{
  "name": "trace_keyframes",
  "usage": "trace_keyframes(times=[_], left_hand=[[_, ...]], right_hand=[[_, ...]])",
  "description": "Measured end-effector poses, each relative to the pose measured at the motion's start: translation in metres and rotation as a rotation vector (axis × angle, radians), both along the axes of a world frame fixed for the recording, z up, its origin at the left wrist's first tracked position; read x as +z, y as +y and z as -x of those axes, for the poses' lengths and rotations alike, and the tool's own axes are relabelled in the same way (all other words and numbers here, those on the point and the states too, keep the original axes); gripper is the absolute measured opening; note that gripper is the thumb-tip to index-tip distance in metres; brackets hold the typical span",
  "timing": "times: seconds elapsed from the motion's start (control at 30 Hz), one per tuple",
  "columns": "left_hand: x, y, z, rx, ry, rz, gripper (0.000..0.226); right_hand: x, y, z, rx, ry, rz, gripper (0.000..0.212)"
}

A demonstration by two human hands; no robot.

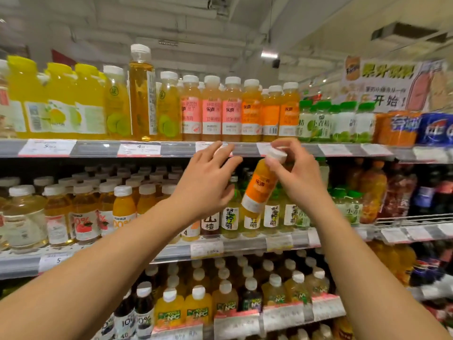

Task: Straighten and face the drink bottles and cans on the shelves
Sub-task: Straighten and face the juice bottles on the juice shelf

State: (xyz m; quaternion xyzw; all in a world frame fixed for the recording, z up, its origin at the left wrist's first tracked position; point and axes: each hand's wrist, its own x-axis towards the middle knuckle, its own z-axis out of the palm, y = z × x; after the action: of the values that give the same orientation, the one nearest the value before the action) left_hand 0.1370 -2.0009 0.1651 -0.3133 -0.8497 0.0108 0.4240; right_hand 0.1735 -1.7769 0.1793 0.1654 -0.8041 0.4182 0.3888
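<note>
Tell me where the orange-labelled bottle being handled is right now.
In the head view, right of centre, the orange-labelled bottle hangs tilted in front of the middle shelf, held by its white cap in the right hand, just below the top shelf's edge.

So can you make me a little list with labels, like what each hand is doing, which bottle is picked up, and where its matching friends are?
place: shop drink shelves
held bottle: orange-label juice bottle, white cap, tilted, in the air in front of the middle shelf
right hand: grips the bottle by its cap
left hand: fingers spread, next to the bottle, holding nothing
matching bottles: orange-label row on the top shelf, standing upright
beside them: pink-label bottles to the left, green-cap bottles to the right
</note>
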Motion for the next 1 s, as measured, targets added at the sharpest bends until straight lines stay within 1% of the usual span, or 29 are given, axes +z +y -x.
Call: trace_keyframes(times=[0.13, 0.23, 0.4, 0.5, 0.6, 0.73, 0.8, 0.9, 0.93, 1.0], left_hand=[[0.011, 0.024, 0.017, 0.095, -0.11, -0.028, 0.069], [0.004, 0.027, 0.027, 0.166, -0.076, -0.017, 0.072], [0.006, 0.028, 0.036, 0.122, -0.017, -0.077, 0.064], [0.005, 0.029, 0.038, 0.111, 0.001, -0.084, 0.063], [0.004, 0.031, 0.037, 0.107, -0.011, -0.095, 0.064], [0.003, 0.032, 0.036, 0.107, -0.013, -0.097, 0.064], [0.003, 0.032, 0.037, 0.11, -0.013, -0.101, 0.063], [0.002, 0.033, 0.037, 0.12, -0.012, -0.104, 0.063], [0.002, 0.033, 0.037, 0.122, -0.011, -0.105, 0.063], [0.002, 0.033, 0.038, 0.124, -0.007, -0.108, 0.063]], right_hand=[[0.061, 0.014, 0.007, -0.077, 0.147, 0.008, 0.025], [0.098, 0.019, 0.016, -0.093, 0.192, 0.038, 0.024], [0.147, 0.023, 0.043, -0.208, 0.275, -0.02, 0.025], [0.158, 0.019, 0.065, -0.232, 0.247, -0.048, 0.025], [0.155, 0.015, 0.089, -0.27, 0.171, -0.121, 0.028], [0.159, 0.016, 0.108, -0.328, 0.075, -0.144, 0.026], [0.161, 0.017, 0.113, -0.343, 0.048, -0.21, 0.034], [0.152, 0.018, 0.12, -0.406, 0.051, -0.332, 0.055], [0.147, 0.018, 0.12, -0.429, 0.059, -0.349, 0.063], [0.132, 0.02, 0.116, -0.443, 0.087, -0.319, 0.079]])
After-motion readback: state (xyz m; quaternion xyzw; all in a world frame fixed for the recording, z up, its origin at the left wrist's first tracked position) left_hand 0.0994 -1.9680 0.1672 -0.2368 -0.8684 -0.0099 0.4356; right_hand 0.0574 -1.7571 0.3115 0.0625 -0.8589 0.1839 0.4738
